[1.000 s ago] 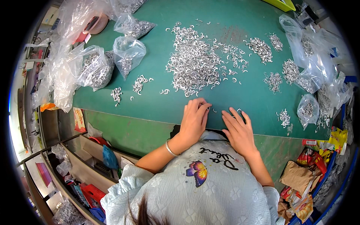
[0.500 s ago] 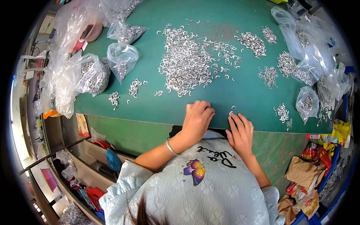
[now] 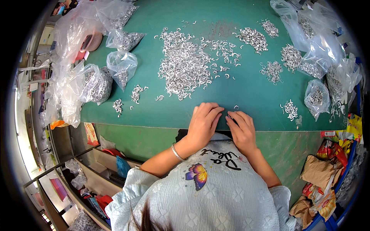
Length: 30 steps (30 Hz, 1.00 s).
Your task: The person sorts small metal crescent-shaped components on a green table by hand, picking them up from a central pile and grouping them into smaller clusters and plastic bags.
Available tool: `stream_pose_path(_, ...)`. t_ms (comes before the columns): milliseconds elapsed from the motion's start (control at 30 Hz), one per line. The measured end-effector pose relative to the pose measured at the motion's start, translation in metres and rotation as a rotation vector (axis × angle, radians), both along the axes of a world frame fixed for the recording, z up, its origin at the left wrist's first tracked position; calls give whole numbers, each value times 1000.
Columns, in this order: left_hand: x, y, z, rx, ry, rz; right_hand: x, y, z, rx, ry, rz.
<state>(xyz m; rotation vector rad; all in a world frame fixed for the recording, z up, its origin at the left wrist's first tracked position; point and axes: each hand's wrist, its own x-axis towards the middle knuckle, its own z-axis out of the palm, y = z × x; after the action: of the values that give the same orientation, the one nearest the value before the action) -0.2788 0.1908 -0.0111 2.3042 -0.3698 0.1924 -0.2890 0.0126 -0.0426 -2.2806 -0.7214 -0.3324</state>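
One green table (image 3: 146, 111): I am seeing it spreading beneath the heap and out past it on all sides, its far edge running out of view.
Silver heap (image 3: 183, 65): my landmark, a broad mound of small crescents, is lying well apart from both hands.
Bulging bag (image 3: 98, 86): this clear plastic is standing to the heap's left, its wrinkles blurring the metal pieces inside.
Left hand (image 3: 203, 125): it is resting on the heap's near side, thumb and forefinger meeting or nearly meeting; I cannot tell whether they are pinching anything.
Right hand (image 3: 243, 131): it is resting farther to the heap's near right, fingers bending loosely and parting slightly; their undersides are facing away from me, so I cannot tell whether they are holding a piece.
Side pile (image 3: 289, 110): more crescents are sitting to the heap's far lower right.
Loose crescent (image 3: 236, 106): it is lying to the heap's near right, just beyond the right fingertips, that hand being nearer; its long axis seems to be running sideways.
Crescent ends: they are apparently pointing back toward the right hand, but are showing too small for certainty.
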Motion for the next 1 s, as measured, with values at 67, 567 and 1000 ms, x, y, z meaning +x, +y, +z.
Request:
stream_pose_path(67, 1, -1, -1, -7, -6, -16, -1, -8, -2, 42, -16, -25)
stream_pose_path(567, 9, 6, -16, 117, -104, -46, 16, -89, 8, -181, -129, -497)
stream_pose_path(1000, -21, 71, -25, 6, -98, 230, 19, -4, 24, -28, 135, -67)
